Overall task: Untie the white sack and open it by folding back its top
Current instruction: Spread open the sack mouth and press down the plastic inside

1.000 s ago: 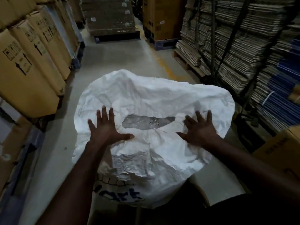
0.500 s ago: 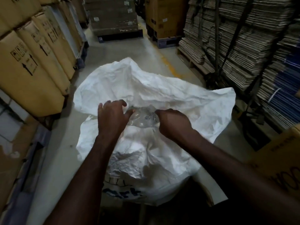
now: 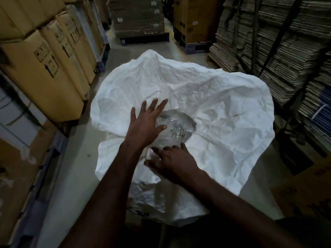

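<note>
We can read only upward arrow handling marks on the cardboard boxes (image 3: 44,68); print on the clear plastic (image 3: 177,129) stays illegible.

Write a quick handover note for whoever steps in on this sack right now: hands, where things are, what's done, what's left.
Left hand: open, fingers spread flat at the opening's left edge.
Right hand: palm down on the near edge, holding nothing.
White sack: upright on the aisle floor between the cardboard boxes, top spread wide, clear plastic liner showing in the opening.
Done: no tie visible at the mouth; mouth open.
Left: fold the top back all round.
</note>
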Motion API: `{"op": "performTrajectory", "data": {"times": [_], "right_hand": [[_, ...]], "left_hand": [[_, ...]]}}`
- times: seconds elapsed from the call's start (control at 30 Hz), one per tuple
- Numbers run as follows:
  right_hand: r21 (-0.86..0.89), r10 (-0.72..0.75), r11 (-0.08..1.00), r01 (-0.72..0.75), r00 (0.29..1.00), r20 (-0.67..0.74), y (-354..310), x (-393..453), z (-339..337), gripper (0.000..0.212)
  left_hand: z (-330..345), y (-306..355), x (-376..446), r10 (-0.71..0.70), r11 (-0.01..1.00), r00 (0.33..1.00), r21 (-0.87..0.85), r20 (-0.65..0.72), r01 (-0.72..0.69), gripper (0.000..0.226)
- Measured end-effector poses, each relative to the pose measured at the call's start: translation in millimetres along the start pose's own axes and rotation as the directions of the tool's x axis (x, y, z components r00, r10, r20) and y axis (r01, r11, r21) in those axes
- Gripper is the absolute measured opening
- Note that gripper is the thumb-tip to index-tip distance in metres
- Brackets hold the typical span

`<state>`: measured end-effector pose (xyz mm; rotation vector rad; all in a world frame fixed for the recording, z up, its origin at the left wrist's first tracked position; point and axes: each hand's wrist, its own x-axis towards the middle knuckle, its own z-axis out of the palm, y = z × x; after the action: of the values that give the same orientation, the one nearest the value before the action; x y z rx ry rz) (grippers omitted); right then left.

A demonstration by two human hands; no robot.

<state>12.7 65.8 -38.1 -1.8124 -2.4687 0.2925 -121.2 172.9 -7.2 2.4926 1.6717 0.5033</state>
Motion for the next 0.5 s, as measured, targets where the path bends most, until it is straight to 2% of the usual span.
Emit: {"op": "performTrajectory", "data": {"times": [0.23,0.37,0.5], "right_hand": [[-0.085,-0.102,0.990,0.110,0.991,0.092,-16.0,-68.3,52.8,0.074],[-0.179,-0.055,0.979,0.097,0.973,0.223,-12.5,-103.9,79.3,0.072],[-0.111,-0.087,0.986,0.121,0.959,0.270,-14.5,-87.8,46.4,0.069]], "left_hand": [[0.7,-21.0,-16.4,-0.012,0.999,1.000,0.041,0.017,0.011,0.099],[11.6,-28.7,-26.4,-0.004,0.996,0.998,0.093,0.065,-0.002,0.102],[16.0,-23.5,-30.5,-0.008,0.996,0.995,0.085,0.101,0.000,0.112]]}}
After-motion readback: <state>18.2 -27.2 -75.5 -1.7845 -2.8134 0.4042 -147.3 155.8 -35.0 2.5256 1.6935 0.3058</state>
